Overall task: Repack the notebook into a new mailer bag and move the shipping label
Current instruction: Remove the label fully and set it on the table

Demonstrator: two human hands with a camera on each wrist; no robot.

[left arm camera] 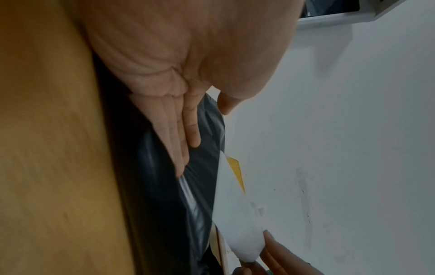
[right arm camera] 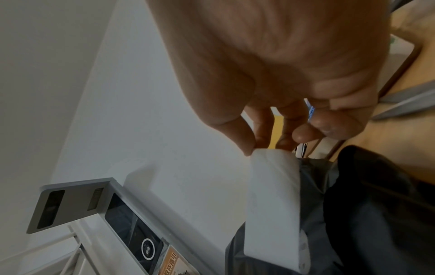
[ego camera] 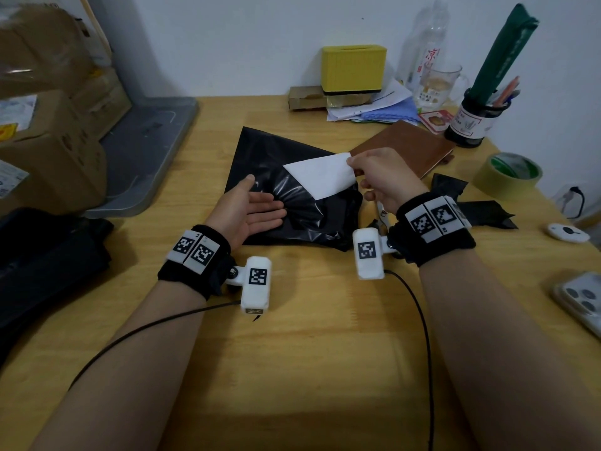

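Observation:
A crumpled black mailer bag point(ego camera: 292, 203) lies in the middle of the wooden desk point(ego camera: 292, 336). My right hand point(ego camera: 374, 177) pinches a corner of the white shipping label point(ego camera: 320, 175), which is lifted off the bag with its far end still on the plastic. The right wrist view shows the label point(right arm camera: 273, 201) hanging from my fingertips over the bag point(right arm camera: 353, 223). My left hand point(ego camera: 257, 209) lies flat with straight fingers pressing the bag point(left arm camera: 188, 195) down. A brown notebook point(ego camera: 406, 149) rests behind my right hand.
Black bag scraps point(ego camera: 481, 206) and a tape roll point(ego camera: 507, 174) lie at the right, a phone point(ego camera: 582, 301) at the right edge. A yellow box point(ego camera: 353, 68), papers, mug and pen jar stand at the back. Cardboard boxes point(ego camera: 48, 131) and a grey tray point(ego camera: 146, 151) fill the left.

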